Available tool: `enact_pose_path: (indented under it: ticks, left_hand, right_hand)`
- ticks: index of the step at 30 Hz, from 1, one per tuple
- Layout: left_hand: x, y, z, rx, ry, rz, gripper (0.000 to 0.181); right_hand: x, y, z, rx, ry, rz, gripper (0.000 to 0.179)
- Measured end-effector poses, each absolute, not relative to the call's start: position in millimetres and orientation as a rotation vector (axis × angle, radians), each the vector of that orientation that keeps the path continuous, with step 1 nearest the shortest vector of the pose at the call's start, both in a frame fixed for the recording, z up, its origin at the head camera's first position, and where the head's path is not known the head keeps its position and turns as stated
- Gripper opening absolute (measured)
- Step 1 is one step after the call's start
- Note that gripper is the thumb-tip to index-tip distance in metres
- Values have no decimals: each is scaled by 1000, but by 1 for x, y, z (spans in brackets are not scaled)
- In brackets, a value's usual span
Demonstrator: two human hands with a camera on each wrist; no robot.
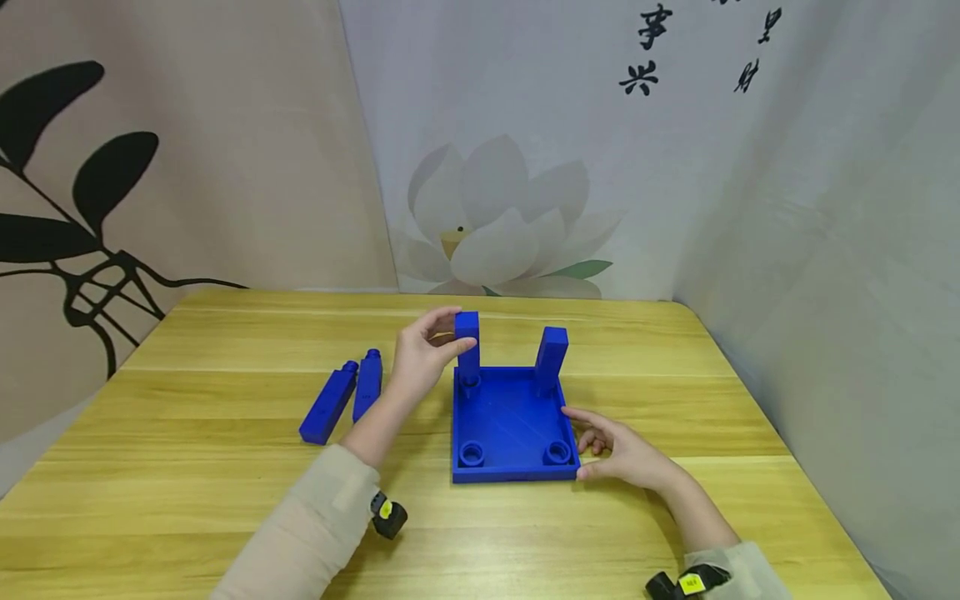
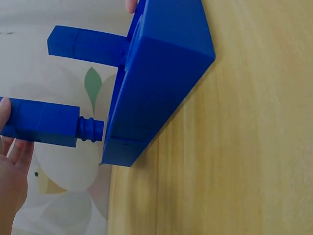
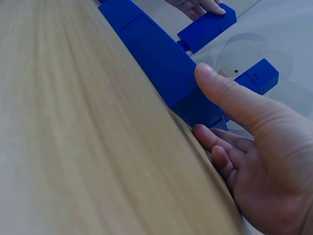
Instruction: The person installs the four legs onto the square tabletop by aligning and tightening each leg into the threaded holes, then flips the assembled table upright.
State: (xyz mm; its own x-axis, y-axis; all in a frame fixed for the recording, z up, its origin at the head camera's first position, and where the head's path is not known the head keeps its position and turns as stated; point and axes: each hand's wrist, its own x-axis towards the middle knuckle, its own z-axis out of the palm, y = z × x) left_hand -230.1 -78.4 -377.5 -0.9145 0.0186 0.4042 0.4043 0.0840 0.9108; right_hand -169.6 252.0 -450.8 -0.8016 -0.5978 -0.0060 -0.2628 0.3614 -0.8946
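A blue square base (image 1: 512, 421) with a raised rim lies on the table, and one blue leg (image 1: 551, 354) stands in its far right corner. Between thumb and fingers my left hand (image 1: 422, 357) pinches a second blue leg (image 1: 467, 327) upright over the far left corner. The threaded end (image 2: 90, 129) of that leg points down, just above the rim in the left wrist view. My right hand (image 1: 626, 454) holds the base by its right side, thumb at the near corner and index finger along the edge. Round sockets (image 1: 471, 454) show in both near corners.
Two more blue legs, one farther left (image 1: 328, 404) and one beside it (image 1: 367, 385), lie on the wooden table (image 1: 187, 467) left of the base. My left forearm passes close by them. A printed cloth (image 1: 525, 83) hangs behind the table.
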Motion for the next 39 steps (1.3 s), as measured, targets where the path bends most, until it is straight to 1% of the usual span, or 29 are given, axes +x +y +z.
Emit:
enact_pose_path:
  ticks: [20,39]
  left_hand:
    - [-231,-74,-391,-362,-2133,-1918,44]
    - [-232,-75,-393,-468,-2107,-1881,43]
  right_hand:
    - [-171,252,-452,-762,2296,-1423,84]
    - [-169,251,-451,-789,2296,-1429,84]
